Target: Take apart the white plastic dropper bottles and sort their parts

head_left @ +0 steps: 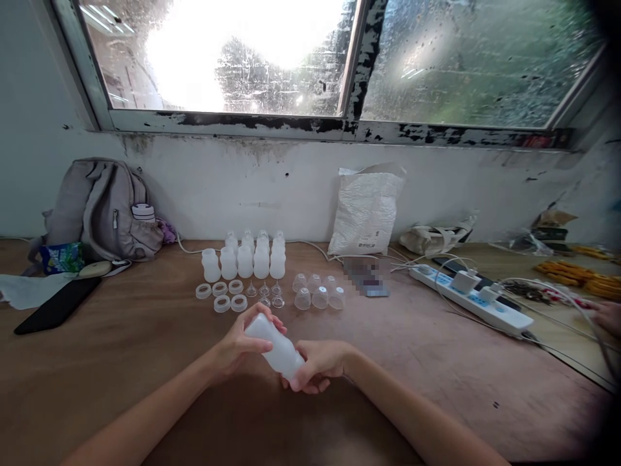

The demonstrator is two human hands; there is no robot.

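A frosted white baby bottle (pixel 274 346) lies tilted between my two hands above the table. My left hand (pixel 245 340) is wrapped round its base end, at the upper left. Around the neck end, at the lower right, the fingers of my right hand (pixel 317 367) are closed, hiding the opening. Beyond my hands stand several more white bottles (pixel 245 261) in rows. In front of them lie several white collar rings (pixel 222 303), clear teats (pixel 264 291) and clear dome caps (pixel 320 297).
At the left are a grey backpack (pixel 104 213) and a black phone-like slab (pixel 58 305). A white plastic package (pixel 367 210) leans on the wall. To the right lies a power strip (pixel 470 299) with cables; another person's hand (pixel 607 317) shows at the right edge.
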